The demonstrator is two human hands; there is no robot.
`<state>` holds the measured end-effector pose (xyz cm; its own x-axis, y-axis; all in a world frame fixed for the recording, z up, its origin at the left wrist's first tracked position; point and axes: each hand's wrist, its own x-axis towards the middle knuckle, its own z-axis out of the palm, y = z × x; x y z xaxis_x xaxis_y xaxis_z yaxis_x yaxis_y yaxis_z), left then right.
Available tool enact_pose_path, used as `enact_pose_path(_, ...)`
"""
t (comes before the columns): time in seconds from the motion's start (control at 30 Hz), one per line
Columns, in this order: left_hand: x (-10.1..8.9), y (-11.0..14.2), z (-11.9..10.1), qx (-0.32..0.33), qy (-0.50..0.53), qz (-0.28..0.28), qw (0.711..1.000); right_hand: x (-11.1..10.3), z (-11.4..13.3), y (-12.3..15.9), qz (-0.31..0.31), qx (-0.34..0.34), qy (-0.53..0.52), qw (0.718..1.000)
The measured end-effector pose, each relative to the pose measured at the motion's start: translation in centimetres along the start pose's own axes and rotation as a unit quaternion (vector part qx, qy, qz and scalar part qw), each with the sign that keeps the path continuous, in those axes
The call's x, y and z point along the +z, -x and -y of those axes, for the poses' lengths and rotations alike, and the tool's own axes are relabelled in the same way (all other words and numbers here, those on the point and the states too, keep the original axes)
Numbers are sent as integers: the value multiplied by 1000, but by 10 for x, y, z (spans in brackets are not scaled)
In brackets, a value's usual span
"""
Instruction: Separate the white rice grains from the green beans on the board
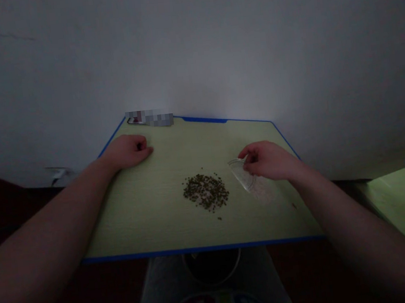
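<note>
My left hand [127, 150] rests on the left side of the pale table [134, 226], its fingers loosely curled and the thumb pointing right. Nothing shows in its grip. My right hand [270, 160] pinches a thin clear plastic piece [238, 171] between thumb and fingers. It has a straight left edge and curved lines, much like a protractor; the fingers cover part of it. To the left of this piece, a loose heap of small green and brown grains or seeds [206, 192] is spread at the middle of the table. One grain lies apart below the heap.
At the far left corner lies a flat, blurred-out object [150, 119]. The table has a blue rim [205, 248] and stands near a grey wall [191, 42]. Below the front edge, a dark round container [212, 266] sits between the legs. A whitish translucent patch lies below my right hand.
</note>
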<state>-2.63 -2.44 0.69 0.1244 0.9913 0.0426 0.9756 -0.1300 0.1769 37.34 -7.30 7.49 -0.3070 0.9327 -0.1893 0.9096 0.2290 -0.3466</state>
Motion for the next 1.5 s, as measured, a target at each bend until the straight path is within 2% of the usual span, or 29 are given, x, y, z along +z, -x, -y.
enact_pose_path(0.17, -1, 1, -1, 0, 1, -2, 1000, 4, 15, -19, 11, -20, 10, 1000)
enact_pose_path(0.43, -3, 1, -1, 5, 7, -7, 1000, 20, 20, -15, 38, -41, 15, 998)
enact_pose_path(0.7, -2, 1, -1, 0, 0, -2, 1000, 22, 31, -17, 53, -65, 18, 996)
enact_pose_path(1.0, -3, 2, -2, -10, 3, 0, 1000, 22, 53, -42, 47, -78, 44, 995)
enact_pose_path(1.17, -3, 1, -1, -1, 3, -2, 1000, 20, 47, -41, 44, -56, 59, 996)
enact_pose_path(1.5, -3, 2, -2, 3, -3, 0, 1000, 13, 26, -21, 54, -8, 67, 996)
